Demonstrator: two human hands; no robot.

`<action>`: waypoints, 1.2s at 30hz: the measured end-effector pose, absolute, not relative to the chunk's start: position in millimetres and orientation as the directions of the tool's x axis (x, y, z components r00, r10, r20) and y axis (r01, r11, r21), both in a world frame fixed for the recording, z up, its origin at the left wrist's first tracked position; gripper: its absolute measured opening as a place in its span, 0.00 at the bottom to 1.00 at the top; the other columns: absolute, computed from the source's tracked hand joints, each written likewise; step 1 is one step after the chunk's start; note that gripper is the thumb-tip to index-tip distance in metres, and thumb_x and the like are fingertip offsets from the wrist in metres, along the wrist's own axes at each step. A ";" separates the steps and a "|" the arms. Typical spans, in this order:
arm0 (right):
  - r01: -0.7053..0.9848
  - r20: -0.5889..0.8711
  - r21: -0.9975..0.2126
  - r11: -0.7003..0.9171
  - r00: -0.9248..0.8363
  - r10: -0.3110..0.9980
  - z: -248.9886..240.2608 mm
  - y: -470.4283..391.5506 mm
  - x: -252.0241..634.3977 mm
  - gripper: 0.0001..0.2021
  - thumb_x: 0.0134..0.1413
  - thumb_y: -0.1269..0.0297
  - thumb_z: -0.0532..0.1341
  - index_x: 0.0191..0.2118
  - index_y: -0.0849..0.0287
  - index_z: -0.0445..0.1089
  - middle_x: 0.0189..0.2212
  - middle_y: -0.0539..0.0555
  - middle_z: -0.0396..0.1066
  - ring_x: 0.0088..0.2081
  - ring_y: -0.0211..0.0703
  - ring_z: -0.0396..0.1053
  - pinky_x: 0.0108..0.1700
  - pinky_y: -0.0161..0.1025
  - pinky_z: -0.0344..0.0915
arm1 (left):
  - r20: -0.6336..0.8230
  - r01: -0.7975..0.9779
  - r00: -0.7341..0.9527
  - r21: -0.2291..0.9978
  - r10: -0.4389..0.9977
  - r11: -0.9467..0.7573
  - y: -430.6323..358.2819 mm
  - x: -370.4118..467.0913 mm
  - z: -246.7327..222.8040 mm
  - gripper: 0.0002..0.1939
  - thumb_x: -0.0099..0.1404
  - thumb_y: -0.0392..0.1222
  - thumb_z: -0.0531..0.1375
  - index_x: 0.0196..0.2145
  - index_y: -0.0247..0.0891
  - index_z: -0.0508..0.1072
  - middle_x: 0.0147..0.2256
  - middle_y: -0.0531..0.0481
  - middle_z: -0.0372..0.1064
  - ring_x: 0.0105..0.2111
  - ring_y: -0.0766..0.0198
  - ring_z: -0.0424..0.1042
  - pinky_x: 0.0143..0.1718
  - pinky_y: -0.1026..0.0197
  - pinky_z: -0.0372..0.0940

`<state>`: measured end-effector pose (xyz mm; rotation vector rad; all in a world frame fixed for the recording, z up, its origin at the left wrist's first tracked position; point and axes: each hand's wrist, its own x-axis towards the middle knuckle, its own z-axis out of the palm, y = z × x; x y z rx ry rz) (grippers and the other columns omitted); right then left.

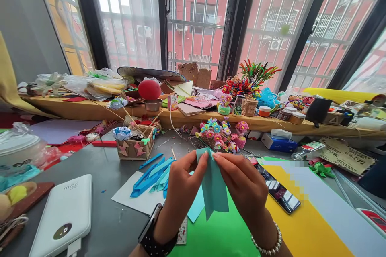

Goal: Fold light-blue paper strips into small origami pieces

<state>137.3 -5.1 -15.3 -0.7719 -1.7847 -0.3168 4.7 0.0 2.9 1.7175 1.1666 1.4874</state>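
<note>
A light blue sheet of paper [215, 188], creased lengthwise down its middle, hangs between my hands above the table. My left hand [187, 182] pinches its top edge near the crease. From the other side, the fingertips of my right hand [244, 180] grip the same edge. Below it, another light blue paper piece [196, 205] lies partly hidden on a green sheet [211, 237]. Left of my hands, several folded blue paper strips [150, 176] rest on a white sheet [126, 192].
A white power bank [64, 213] lies at the left. On the yellow paper [304, 229] at the right is a phone [279, 188]. Behind my hands stand a decorated box [135, 148] and crafted flowers [215, 130]. A cluttered ledge [193, 118] runs below the windows.
</note>
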 end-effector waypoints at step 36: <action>0.706 0.924 0.067 0.705 -0.310 0.223 -18.0 2.1 139.0 0.17 0.52 0.78 0.56 0.49 0.62 0.63 0.38 0.60 0.70 0.42 0.44 0.67 0.45 0.40 0.66 | 0.148 -0.350 0.158 0.933 0.976 -0.085 9.7 1.4 0.3 0.09 0.51 0.41 0.63 0.31 0.36 0.74 0.27 0.53 0.73 0.31 0.66 0.69 0.31 0.68 0.62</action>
